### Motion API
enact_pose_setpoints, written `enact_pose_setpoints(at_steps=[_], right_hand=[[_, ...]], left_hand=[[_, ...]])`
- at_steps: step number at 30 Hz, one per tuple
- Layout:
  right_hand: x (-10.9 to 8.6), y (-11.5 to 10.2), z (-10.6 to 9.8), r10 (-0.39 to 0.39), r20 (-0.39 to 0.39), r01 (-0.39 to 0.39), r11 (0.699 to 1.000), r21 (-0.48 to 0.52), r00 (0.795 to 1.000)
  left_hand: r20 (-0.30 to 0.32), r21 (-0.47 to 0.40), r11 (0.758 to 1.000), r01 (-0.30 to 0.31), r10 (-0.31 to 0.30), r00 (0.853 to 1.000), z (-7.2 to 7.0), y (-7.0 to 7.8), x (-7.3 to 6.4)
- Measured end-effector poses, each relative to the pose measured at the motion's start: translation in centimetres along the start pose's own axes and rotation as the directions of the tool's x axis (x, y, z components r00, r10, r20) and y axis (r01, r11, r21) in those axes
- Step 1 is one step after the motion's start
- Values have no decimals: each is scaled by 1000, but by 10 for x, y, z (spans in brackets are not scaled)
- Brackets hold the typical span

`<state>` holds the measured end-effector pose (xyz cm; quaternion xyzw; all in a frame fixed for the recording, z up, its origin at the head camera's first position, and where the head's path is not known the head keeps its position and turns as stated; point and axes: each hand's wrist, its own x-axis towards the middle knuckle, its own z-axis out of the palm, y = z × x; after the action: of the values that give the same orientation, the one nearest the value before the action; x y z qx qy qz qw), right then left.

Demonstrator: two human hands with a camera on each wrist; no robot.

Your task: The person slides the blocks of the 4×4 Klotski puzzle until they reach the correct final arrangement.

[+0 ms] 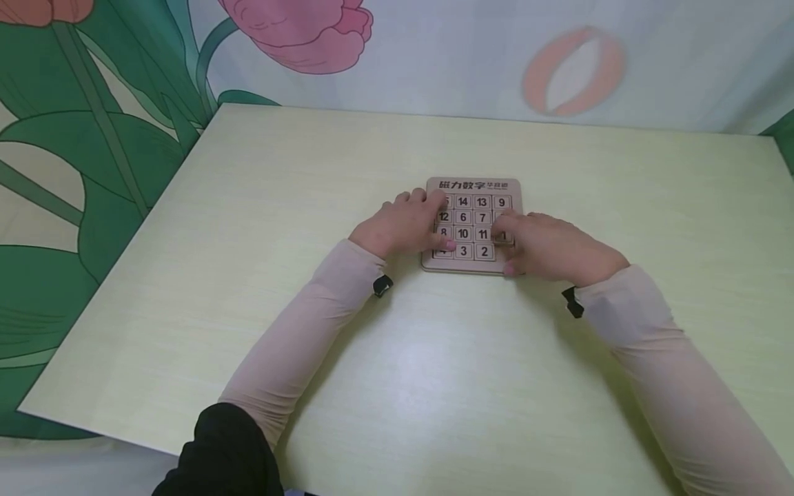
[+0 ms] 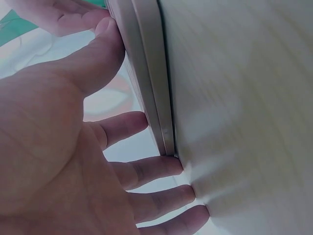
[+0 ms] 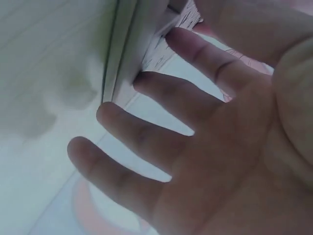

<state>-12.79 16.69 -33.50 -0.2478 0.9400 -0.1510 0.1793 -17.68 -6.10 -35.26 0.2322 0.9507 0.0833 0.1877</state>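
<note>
A flat magnetic number sliding puzzle point(image 1: 462, 264) lies on the table, with Chinese lettering along its top and numbered tiles in rows. My left hand point(image 1: 403, 224) rests at its left side, the thumb and index finger overlapping the left column. In the left wrist view, that hand's fingers are spread and its last fingertips touch the tabletop. From the right, my right hand point(image 1: 552, 248) reaches over the right column, hiding some tiles. Its index finger point(image 3: 193, 46) touches the tile area in the right wrist view, while the other fingers extend past the puzzle's edge point(image 3: 124, 54).
The pale table point(image 1: 397, 386) extends around the puzzle on all sides. Behind it hangs a light curtain point(image 1: 446, 62) printed with flowers, and large green leaves point(image 1: 118, 151) show at the left. Each wrist wears a small black device point(image 1: 382, 285) at the cuff.
</note>
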Motion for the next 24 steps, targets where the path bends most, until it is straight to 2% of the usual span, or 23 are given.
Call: enact_pose_setpoints(at_steps=[6, 24], right_hand=[[2, 4, 0, 5, -19, -4, 1000, 17, 1000], [9, 4, 9, 35, -111, -41, 998, -52, 993]], left_hand=[[2, 6, 1000, -3, 3, 1000, 0, 0, 1], [16, -4, 1000, 7, -7, 1000, 0, 1, 1]])
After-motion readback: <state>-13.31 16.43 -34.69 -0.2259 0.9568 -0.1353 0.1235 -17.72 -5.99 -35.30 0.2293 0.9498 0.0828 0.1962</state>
